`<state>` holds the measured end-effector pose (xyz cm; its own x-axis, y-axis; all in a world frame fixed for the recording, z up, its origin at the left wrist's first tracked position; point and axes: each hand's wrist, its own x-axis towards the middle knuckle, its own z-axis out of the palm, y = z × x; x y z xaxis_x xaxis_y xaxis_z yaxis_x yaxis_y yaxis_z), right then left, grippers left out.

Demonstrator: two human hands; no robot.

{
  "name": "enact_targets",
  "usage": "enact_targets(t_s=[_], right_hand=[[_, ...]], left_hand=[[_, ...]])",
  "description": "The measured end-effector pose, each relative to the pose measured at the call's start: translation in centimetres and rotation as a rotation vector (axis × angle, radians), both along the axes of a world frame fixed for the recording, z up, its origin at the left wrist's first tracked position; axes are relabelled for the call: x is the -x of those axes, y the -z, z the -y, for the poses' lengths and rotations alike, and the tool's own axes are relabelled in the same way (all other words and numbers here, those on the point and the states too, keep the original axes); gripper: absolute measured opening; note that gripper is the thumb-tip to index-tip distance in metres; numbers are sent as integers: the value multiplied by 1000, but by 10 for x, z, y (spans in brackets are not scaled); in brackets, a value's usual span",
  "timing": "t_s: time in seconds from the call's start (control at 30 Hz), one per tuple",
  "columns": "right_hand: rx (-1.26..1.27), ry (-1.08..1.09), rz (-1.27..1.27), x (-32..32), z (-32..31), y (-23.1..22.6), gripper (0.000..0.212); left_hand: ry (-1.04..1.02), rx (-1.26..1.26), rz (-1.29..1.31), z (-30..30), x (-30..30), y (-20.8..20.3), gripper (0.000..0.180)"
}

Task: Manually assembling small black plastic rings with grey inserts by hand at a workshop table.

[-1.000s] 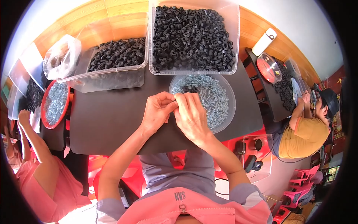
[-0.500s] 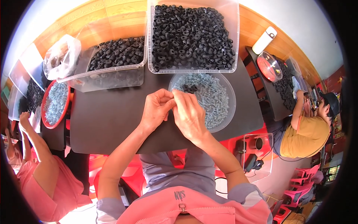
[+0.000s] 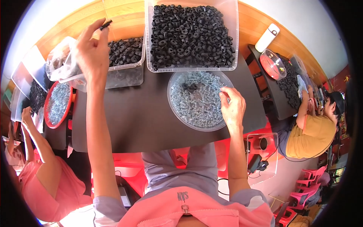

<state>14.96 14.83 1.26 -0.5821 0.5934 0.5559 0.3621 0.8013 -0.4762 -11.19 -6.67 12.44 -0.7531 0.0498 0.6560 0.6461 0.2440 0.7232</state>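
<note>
Head view: left grip [image 3: 92, 53] pinches a slim, black piece [image 3: 106, 25]; right grip [image 3: 233, 107], I cannot tell.

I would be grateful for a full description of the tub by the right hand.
The tub is round and clear, apparently plastic, with a thin rim. It stands upright on the table, just nearer than the large bin. Pale blue-grey coils cover most of its floor; a few black pieces lie among them, toward the far left. The right hand is at its right edge; whether it touches is unclear.
</note>
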Motion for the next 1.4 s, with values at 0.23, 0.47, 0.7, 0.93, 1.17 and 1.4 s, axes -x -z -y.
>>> enact_targets(t_s=[0.23,0.47,0.7,0.93,1.17,1.4], right_hand=[[33,-55,70,3,2,5,12],[87,-109,215,11,-3,7,9],[-70,-159,340,41,-12,15,11],[-194,-259,361,41,-9,19,16],[-94,-326,286,42,-8,21,15],[276,-330,99,40,-14,19,10]], left_hand=[[245,85,-232,-31,-62,35,23],[583,859,-151,-110,-93,105,16],[490,989,-239,-137,-102,132,15],[462,808,-294,-122,-107,131,9],[710,423,88,-96,-101,125,10],[726,273,38,-80,-100,141,14]])
